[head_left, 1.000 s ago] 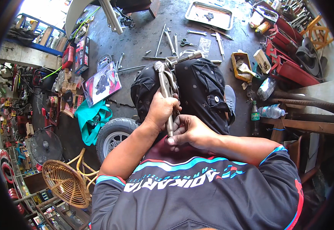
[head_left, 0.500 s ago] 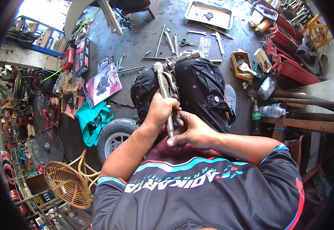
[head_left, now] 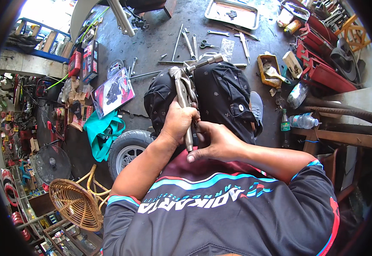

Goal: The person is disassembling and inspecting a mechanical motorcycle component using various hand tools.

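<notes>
Locking pliers (head_left: 180, 89) over the lap, clasped in the left hand (head_left: 180, 121); right hand (head_left: 221, 143), fingers partly hidden: grip cannot be told. Tray (head_left: 246, 16), cropped above: dark part (head_left: 232, 15). Yellow box (head_left: 261, 73): brush (head_left: 273, 72).

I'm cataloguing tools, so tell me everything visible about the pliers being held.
The pliers look like silver-grey metal, with long handles and a rod-like near end. Their head points away from the body, over black trousers. The left hand wraps the handles; the right hand is at the near end. Jaw opening is unclear.
</notes>
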A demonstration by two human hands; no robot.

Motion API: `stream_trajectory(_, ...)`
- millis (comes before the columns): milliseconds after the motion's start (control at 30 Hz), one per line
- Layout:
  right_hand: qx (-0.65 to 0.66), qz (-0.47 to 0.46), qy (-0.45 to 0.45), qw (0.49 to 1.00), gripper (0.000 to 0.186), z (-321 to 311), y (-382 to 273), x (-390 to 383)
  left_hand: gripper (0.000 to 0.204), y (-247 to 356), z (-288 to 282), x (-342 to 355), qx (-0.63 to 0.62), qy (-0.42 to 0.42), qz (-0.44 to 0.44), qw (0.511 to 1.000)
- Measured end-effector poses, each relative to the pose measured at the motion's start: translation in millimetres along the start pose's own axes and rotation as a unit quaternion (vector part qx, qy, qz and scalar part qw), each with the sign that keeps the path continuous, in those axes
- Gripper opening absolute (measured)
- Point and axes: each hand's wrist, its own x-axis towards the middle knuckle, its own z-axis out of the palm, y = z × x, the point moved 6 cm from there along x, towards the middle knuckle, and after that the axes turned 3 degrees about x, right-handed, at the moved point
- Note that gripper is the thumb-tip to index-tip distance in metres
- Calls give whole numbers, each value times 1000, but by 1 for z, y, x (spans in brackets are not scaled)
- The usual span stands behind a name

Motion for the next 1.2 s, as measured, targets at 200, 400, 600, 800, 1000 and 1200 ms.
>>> stream_trajectory(200,63,0,143,988,32,-37,-6,-12,26,0,-2,1,-42,-25,9,999)
stream_trajectory(400,-411,-329,333,782,45,-85,-82,9,22,-3,0,-6,7,14,48,999)
stream_trajectory(600,-503,-138,134,843,27,-95,-76,73,32,-6,3,-23,183,26,133,974)
stream_trajectory(800,-513,-200,154,820,29,-90,-72,57,60,-15,2,-27,195,19,141,970)
stream_trajectory(1000,-490,-191,144,838,23,-87,-78,55,44,-12,2,-27,206,13,137,969)
stream_trajectory(1200,-512,-202,149,822,27,-85,-81,55,32,-11,4,-27,214,22,132,968)
